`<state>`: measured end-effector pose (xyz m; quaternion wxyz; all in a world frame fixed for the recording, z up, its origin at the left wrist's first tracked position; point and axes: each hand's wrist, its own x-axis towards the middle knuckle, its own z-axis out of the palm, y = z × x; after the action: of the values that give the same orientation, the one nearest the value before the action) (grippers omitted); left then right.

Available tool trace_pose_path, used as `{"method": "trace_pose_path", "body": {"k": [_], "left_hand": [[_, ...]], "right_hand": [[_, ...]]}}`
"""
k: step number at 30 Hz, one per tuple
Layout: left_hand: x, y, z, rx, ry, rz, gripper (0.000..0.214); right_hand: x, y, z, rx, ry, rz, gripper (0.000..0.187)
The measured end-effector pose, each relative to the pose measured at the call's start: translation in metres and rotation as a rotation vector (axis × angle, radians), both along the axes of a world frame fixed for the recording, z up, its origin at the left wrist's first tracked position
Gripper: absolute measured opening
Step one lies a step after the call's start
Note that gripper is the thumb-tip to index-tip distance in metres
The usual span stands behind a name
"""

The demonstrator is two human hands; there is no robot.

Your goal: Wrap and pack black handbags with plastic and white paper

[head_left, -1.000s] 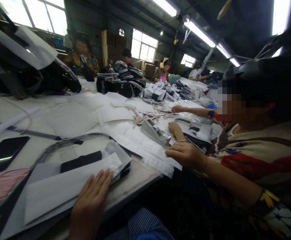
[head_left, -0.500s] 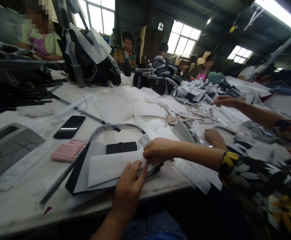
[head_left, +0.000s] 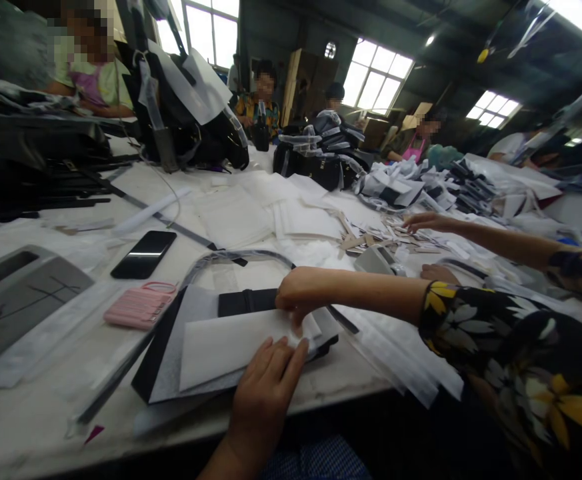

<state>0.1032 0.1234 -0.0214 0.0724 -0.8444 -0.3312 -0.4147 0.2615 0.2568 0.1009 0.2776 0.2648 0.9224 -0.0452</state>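
Observation:
In front of me lies a black bag (head_left: 143, 380), flat, with a pale lining sheet and a plastic-wrapped handle (head_left: 195, 267) arching away from me. Folded white paper (head_left: 231, 353) rests on it, partly over a black strap-like piece (head_left: 231, 305). My left hand (head_left: 265, 383) lies open along the paper's near edge, fingers stretched towards its right end. Just beyond those fingertips, my right hand (head_left: 298, 297) is closed, with one digit pointing down onto the paper. Whatever it may hold is hidden.
Left are a pink pouch (head_left: 138, 307), a phone (head_left: 144, 255) and a grey tape dispenser (head_left: 25, 300). A co-worker's hand (head_left: 423, 223) reaches over scattered card strips (head_left: 365, 233) at right, near another dispenser (head_left: 377, 259). Wrapped black bags (head_left: 315, 163) are piled behind; several people sit beyond.
My right hand has turned, a digit now pressing down on the paper. My left hand's fingers have shifted slightly right. The co-worker's reaching hand has moved left and lower over the card strips.

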Motion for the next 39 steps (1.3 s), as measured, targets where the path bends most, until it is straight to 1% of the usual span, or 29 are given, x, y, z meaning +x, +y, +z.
{"method": "trace_pose_path", "body": {"k": [2,5,10,13,16,17,19,21,23,24,26,28,30,32,34,35,36,38,39], "left_hand": [[0.001,0.000,0.000,-0.014,0.024,0.004,0.038],[0.003,0.001,-0.002,-0.025,0.047,0.009,0.038],[0.003,0.001,-0.004,0.001,0.041,0.037,0.038],[0.002,0.002,-0.006,0.033,0.067,0.042,0.040],[0.001,0.004,-0.009,0.043,0.106,0.009,0.044],[0.002,0.004,-0.010,0.041,0.103,0.005,0.044],[0.002,0.005,-0.011,0.041,0.082,0.006,0.043],[0.001,0.005,-0.010,0.054,0.071,0.006,0.044],[0.000,0.005,-0.008,0.067,0.082,-0.001,0.044],[0.000,0.005,-0.007,0.069,0.089,-0.005,0.043],[-0.001,0.005,-0.008,0.069,0.086,-0.010,0.042],[0.000,0.005,-0.009,0.057,0.093,-0.018,0.042],[0.001,0.005,-0.008,0.042,0.107,-0.028,0.042],[-0.002,0.005,-0.002,0.023,0.153,-0.059,0.041],[-0.014,0.005,0.012,0.019,0.254,-0.096,0.043],[-0.024,0.005,0.020,0.028,0.321,-0.100,0.045],[-0.036,0.005,0.029,0.039,0.390,-0.082,0.048],[-0.064,0.006,0.044,0.049,0.523,0.004,0.053],[-0.079,0.008,0.049,0.041,0.580,0.052,0.055]], "right_hand": [[0.001,0.007,-0.003,0.009,0.027,-0.028,0.037],[0.008,0.020,-0.012,-0.038,0.102,-0.103,0.052],[0.022,0.045,-0.032,-0.159,0.238,-0.331,0.064],[0.024,0.059,-0.044,-0.306,0.298,-0.463,0.062],[0.023,0.070,-0.049,-0.427,0.314,-0.530,0.053],[0.023,0.074,-0.047,-0.433,0.321,-0.535,0.049],[0.025,0.076,-0.040,-0.392,0.361,-0.546,0.037],[0.028,0.071,-0.031,-0.282,0.438,-0.577,0.027],[0.032,0.054,-0.028,-0.146,0.534,-0.611,0.024],[0.034,0.041,-0.029,-0.095,0.585,-0.610,0.026],[0.038,0.011,-0.040,-0.042,0.684,-0.562,0.029],[0.041,-0.016,-0.055,-0.030,0.772,-0.484,0.032],[0.044,-0.033,-0.069,-0.015,0.834,-0.437,0.033],[0.045,-0.039,-0.079,-0.008,0.857,-0.429,0.032],[0.046,-0.036,-0.082,-0.004,0.864,-0.423,0.031],[0.046,-0.034,-0.082,-0.005,0.866,-0.416,0.030],[0.046,-0.031,-0.082,-0.004,0.868,-0.410,0.030],[0.047,-0.027,-0.079,-0.001,0.873,-0.400,0.029],[0.047,-0.026,-0.076,0.001,0.876,-0.398,0.028]]}}
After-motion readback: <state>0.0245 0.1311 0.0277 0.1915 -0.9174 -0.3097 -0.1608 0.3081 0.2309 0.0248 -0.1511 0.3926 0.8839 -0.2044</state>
